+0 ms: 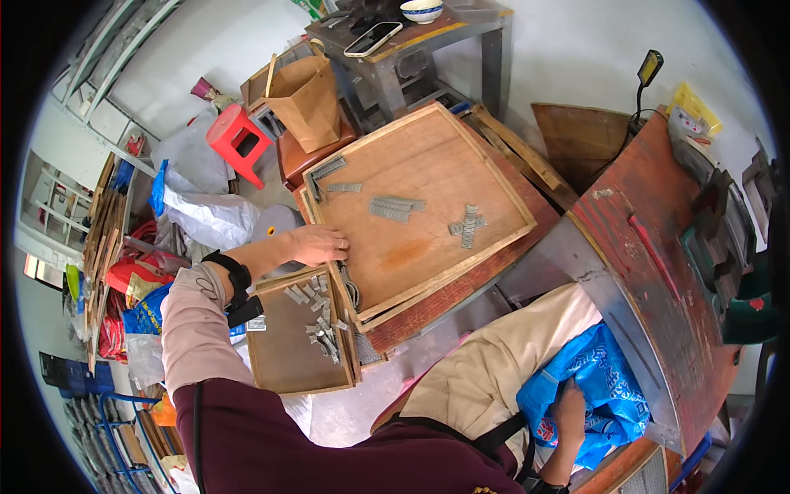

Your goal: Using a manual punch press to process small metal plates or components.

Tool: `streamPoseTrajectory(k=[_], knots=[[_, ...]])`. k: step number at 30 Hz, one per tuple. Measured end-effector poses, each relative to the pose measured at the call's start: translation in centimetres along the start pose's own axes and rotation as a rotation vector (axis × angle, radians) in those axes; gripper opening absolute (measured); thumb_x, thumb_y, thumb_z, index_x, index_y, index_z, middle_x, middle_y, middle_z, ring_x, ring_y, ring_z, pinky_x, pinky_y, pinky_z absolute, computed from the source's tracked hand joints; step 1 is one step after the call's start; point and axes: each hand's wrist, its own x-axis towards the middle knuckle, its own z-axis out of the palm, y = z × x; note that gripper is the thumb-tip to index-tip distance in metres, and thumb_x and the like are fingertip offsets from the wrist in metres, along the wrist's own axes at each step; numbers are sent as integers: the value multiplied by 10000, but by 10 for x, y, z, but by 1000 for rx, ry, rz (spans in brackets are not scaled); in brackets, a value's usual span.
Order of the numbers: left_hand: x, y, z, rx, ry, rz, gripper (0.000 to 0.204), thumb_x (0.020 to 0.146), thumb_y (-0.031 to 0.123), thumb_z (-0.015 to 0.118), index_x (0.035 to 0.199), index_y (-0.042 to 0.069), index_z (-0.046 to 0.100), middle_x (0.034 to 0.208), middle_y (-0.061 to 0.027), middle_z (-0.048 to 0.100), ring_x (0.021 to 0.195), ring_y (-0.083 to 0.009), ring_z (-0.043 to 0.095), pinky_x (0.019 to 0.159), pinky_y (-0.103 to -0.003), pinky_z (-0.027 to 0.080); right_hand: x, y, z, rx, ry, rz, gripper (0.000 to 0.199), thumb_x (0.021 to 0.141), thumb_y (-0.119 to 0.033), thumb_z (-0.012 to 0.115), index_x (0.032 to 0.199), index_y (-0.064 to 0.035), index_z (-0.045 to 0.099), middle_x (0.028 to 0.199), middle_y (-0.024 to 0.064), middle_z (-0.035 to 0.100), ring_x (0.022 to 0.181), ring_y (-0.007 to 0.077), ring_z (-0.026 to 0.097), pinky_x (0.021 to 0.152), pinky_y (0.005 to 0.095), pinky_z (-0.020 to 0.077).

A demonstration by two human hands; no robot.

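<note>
L hand point(317, 244) is at lg tray's point(485, 156) L rim, fingers curled over it, nearly closed; thumb side hidden, so can't tell if it's clamped. Tray sits on red-brown bench point(428, 309), w/ metal strips point(397, 207) mid-tray: R of L grip & a bit farther from the person, long axis approx L–R, w/ slight tilt. Crossed strips point(467, 226) lie farther R; L hand is clearly nearer both groups. Sm tray point(284, 362) is just below L hand, loose metal bits point(318, 325) in its upper R part. R hand point(569, 409) is at blue bag point(613, 379) by the lap, fingertips hidden in folds; can't tell how open that grip is or what it has
</note>
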Motion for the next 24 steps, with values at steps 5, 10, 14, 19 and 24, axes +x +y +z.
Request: streamPoseTrajectory(k=[5,10,14,19,24], knots=[[5,-9,2,24,-46,25,187,735,119,602,915,69,584,1003,-92,569,1008,-267,546,843,-381,461,-6,-5,2,41,-83,-17,217,833,-63,514,1020,48,524,907,267,593,822,427,609,713,478,495],[11,-12,2,61,-82,44,128,779,107,548,893,51,555,962,-101,568,947,-275,572,790,-383,483,-8,-10,-1,79,-51,-13,216,756,34,484,969,51,513,896,283,588,836,448,593,732,497,481],[15,-12,4,28,26,54,171,762,105,579,919,41,549,945,-105,572,961,-283,569,816,-384,477,-8,-15,-4,102,-50,1,238,694,110,453,921,61,503,871,299,586,845,469,576,748,516,468],[39,-13,-11,-138,74,-218,255,760,98,595,999,29,540,955,-120,576,979,-299,563,844,-375,468,-10,-15,-1,115,-43,-1,231,689,114,453,907,68,511,895,304,580,855,467,572,764,507,469],[74,-31,-21,-54,403,-323,322,751,117,603,1055,51,522,910,-121,570,929,-294,564,845,-383,425,0,-17,-2,107,-92,-68,261,680,118,458,930,79,522,928,315,573,877,466,567,781,495,470]])
